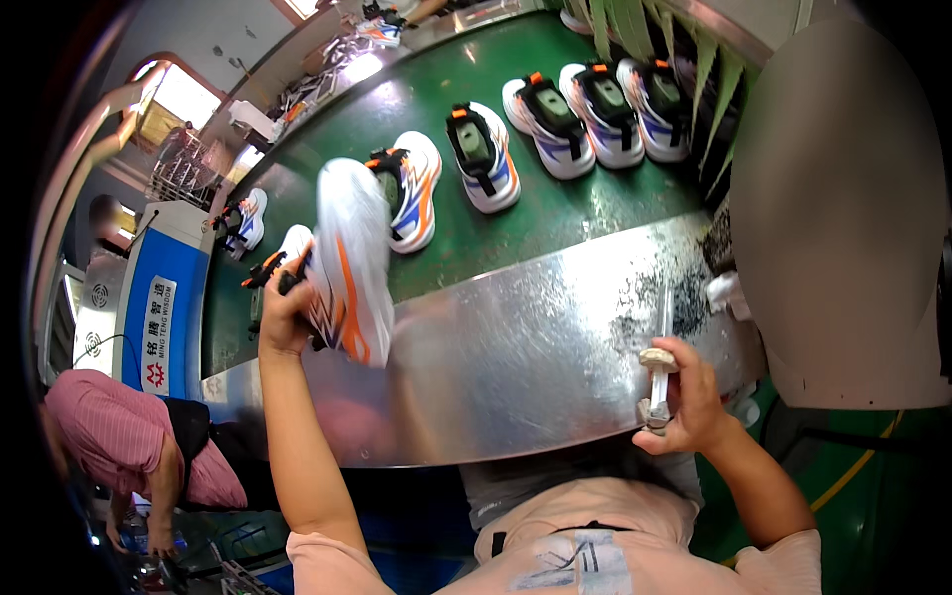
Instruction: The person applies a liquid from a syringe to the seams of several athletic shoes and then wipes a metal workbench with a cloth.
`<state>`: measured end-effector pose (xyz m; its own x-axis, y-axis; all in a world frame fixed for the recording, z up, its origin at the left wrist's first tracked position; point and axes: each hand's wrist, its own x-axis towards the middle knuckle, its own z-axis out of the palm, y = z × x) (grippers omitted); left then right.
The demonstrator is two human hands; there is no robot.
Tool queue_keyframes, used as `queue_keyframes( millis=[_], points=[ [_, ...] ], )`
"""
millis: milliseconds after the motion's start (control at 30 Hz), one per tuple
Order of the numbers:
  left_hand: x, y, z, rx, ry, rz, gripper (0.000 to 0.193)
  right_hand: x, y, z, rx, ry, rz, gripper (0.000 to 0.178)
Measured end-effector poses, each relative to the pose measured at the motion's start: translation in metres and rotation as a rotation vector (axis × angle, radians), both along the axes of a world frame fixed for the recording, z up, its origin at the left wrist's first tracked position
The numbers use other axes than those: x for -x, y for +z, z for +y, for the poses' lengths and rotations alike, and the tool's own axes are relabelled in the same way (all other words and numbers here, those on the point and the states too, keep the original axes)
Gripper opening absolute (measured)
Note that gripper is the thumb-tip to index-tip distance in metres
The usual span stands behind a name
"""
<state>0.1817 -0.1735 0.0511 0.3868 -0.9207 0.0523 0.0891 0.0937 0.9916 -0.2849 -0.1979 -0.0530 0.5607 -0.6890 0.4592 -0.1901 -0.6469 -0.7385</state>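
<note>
My left hand (286, 312) is closed on a white sneaker (359, 263) with orange and grey markings, tilted with its pale sole side up and blurred by motion. The shoe hangs above the left end of the metal ledge (496, 357). In my right hand (702, 397), over the ledge's right part, is a slim metal tool (658, 385) with a pale round collar and a thin rod pointing away from me. Its exact kind cannot be made out. Closest to the held shoe on the green belt (416, 288) are a white-orange sneaker (421, 188) and another sneaker (296, 243), partly hidden by my hand.
Several more sneakers (483, 159) stand along the belt, some grouped at the far right by long green leaves (719, 99). Dark residue (674, 288) covers the ledge's right end. A blue-and-white machine (164, 297) and a person in pink (119, 426) are at left. A large blurred grey shape (843, 218) fills the right.
</note>
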Motion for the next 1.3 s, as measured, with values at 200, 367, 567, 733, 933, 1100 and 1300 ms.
queue_keyframes(
  millis=[200, 367, 567, 733, 933, 1100, 1300],
  points=[
    [-0.055, -0.079, -0.056, -0.077, 0.503, -1.109, 0.058, -0.017, -0.01, -0.004, 0.054, -0.015, 0.16, 0.095],
    [-0.071, -0.075, -0.084, -0.542, 0.504, -1.275, 0.046, -0.011, -0.008, -0.001, -0.06, -0.021, 0.193, 0.095],
    [-0.147, -0.055, -0.026, -0.317, 0.594, -1.435, 0.061, -0.008, -0.012, -0.004, -0.047, -0.021, 0.159, 0.096],
    [-0.241, -0.099, 0.1, -0.661, 0.552, -0.558, 0.063, -0.013, -0.014, -0.005, -0.082, -0.005, 0.131, 0.093],
    [-0.17, -0.152, 0.077, -0.287, 0.888, -0.773, 0.058, -0.007, -0.023, -0.006, -0.157, -0.048, 0.096, 0.097],
    [-0.169, -0.101, 0.054, -0.233, 1.004, -0.373, 0.048, -0.013, -0.027, 0.007, -0.277, -0.04, 0.05, 0.098],
    [-0.113, -0.067, 0.023, -0.71, 1.014, -0.747, 0.044, -0.01, -0.008, 0.01, -0.273, -0.069, 0.213, 0.081]
  ],
)
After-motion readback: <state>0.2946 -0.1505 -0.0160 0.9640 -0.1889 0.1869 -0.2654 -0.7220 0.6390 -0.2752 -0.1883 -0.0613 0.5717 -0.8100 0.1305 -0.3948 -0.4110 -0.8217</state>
